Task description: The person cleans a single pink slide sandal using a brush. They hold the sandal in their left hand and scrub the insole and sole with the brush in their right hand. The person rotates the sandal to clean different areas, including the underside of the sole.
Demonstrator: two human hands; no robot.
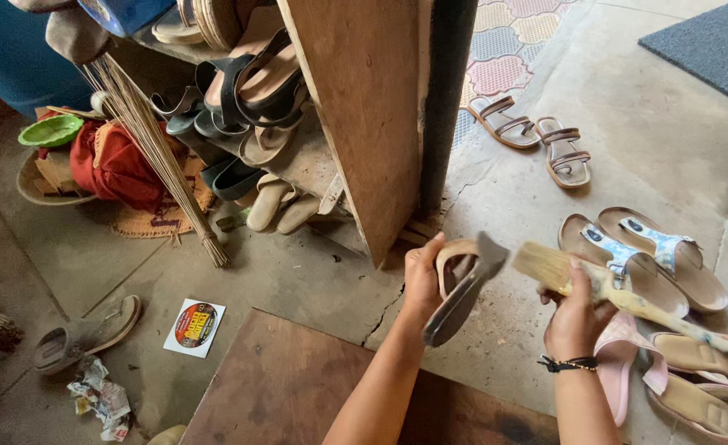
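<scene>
The left hand (423, 276) grips a dark sandal (461, 288). The right hand (574, 317) is closed around a paintbrush (619, 297), bristles just beside the sandal

The left hand (423, 276) covers part of the grey sandal (463, 288) it grips, hiding the strap's near end. The paintbrush (611, 292) handle vanishes inside the right hand (577, 317). Pink sandals (694, 379) run off the frame's right and bottom edges. The upper shelf (216, 25) of shoes is cut by the top edge. A sticker's (195, 326) print is too small to tell.
</scene>
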